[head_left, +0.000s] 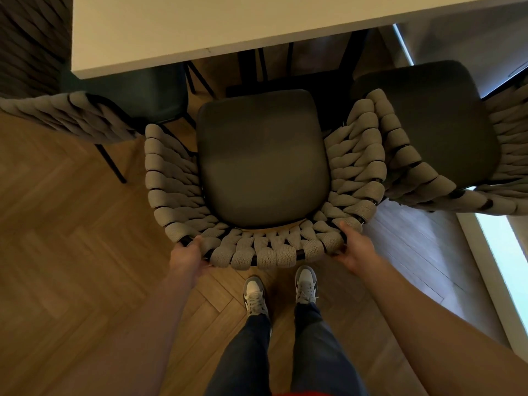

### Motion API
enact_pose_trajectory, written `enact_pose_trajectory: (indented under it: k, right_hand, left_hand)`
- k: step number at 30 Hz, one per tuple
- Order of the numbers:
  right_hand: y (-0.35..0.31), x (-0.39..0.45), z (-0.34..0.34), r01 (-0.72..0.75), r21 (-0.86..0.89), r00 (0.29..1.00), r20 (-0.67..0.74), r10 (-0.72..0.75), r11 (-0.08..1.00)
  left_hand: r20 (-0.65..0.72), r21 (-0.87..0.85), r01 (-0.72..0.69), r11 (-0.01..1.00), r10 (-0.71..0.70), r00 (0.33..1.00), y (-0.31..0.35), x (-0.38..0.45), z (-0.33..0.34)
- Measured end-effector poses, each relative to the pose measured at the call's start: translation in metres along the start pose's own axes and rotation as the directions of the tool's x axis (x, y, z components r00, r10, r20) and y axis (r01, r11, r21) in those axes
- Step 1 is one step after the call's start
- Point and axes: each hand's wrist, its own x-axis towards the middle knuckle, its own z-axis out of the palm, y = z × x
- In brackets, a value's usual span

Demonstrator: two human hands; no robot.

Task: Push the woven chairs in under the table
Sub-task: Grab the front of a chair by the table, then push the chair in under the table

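On the middle woven chair's (pixel 261 164) curved backrest, left hand (pixel 187 257) and right hand (pixel 354 247) clasp the rim.

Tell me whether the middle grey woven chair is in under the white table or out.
Out. The middle grey woven chair's whole dark seat cushion shows clear of the white table's edge.

The middle chair (pixel 264 167) wore chunky grey weave around a dark charcoal seat, on a black frame. The table (pixel 200 21) was cream-white, the floor (pixel 71 224) warm brown herringbone. Grey-and-white sneakers (pixel 255 298), dark blue jeans (pixel 245 355).
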Motion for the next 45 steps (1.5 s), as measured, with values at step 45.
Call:
enact_pose_trajectory:
  k: [45]
  right_hand:
    - [-0.192,-0.002,-0.344,0.525,-0.825,0.680,0.259,-0.686,0.208]
  left_hand:
    - [0.744,0.512,-0.830,-0.221,0.598,0.299,-0.080,-0.250,0.380]
